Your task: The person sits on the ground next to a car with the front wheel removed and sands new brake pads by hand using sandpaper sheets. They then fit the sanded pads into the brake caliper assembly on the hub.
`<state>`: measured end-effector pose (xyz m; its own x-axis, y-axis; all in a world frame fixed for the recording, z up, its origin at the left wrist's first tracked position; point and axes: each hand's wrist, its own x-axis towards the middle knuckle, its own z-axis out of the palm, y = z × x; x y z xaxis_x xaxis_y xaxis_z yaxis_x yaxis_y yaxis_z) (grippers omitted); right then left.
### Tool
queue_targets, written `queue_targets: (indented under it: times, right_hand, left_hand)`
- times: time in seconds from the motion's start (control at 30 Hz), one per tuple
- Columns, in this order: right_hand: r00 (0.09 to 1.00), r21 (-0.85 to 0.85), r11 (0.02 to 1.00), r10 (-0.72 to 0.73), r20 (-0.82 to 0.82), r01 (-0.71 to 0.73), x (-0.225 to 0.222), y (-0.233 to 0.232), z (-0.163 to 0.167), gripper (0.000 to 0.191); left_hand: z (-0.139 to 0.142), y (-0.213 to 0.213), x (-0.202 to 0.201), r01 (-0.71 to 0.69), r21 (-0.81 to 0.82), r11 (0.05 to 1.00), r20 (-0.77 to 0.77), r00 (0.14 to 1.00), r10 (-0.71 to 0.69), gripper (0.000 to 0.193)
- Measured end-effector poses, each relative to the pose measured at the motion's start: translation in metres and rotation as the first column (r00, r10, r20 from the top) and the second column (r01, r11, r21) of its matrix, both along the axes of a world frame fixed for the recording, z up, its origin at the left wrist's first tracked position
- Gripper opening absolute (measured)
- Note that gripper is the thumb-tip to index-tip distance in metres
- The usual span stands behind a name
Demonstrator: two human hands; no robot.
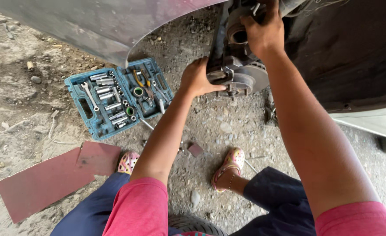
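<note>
My left hand (197, 78) grips the lower edge of a metal brake assembly (236, 72) on a car's wheel hub, fingers curled around it beside the brake disc (256, 76). My right hand (263, 30) holds the top of the same assembly, up inside the wheel arch. The wheel is off, and the hub stands bare under the grey fender (101, 26). Both arms wear pink sleeves.
An open blue tool case (72, 85) with sockets, wrenches and pliers lies on the gravel to the left. A red cardboard sheet (48, 179) lies at lower left. My feet in patterned clogs (230, 168) rest on stony ground; a tyre (193, 225) shows at the bottom edge.
</note>
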<state>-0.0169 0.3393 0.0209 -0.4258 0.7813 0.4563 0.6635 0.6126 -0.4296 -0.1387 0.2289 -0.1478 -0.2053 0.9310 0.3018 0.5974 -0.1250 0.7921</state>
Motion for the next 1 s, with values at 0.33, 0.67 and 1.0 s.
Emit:
queue_targets:
  times: [0.33, 0.67, 1.0]
  right_hand:
    - [0.996, -0.111, 0.990, -0.086, 0.015, 0.087, -0.011, -0.014, 0.008, 0.061]
    - [1.000, -0.010, 1.000, -0.028, 0.007, 0.028, -0.008, -0.008, 0.001, 0.060]
    - [0.999, -0.015, 1.000, 0.004, -0.040, -0.004, -0.009, -0.012, -0.004, 0.059]
  left_hand:
    - [0.008, 0.005, 0.006, -0.100, 0.080, 0.992, -0.161, 0.981, 0.112, 0.100]
    - [0.016, 0.006, -0.002, -0.010, -0.193, 0.981, -0.214, 0.976, -0.032, 0.110]
    - [0.017, 0.010, -0.048, 0.233, -0.211, 0.949, 0.049, 0.973, -0.227, 0.061]
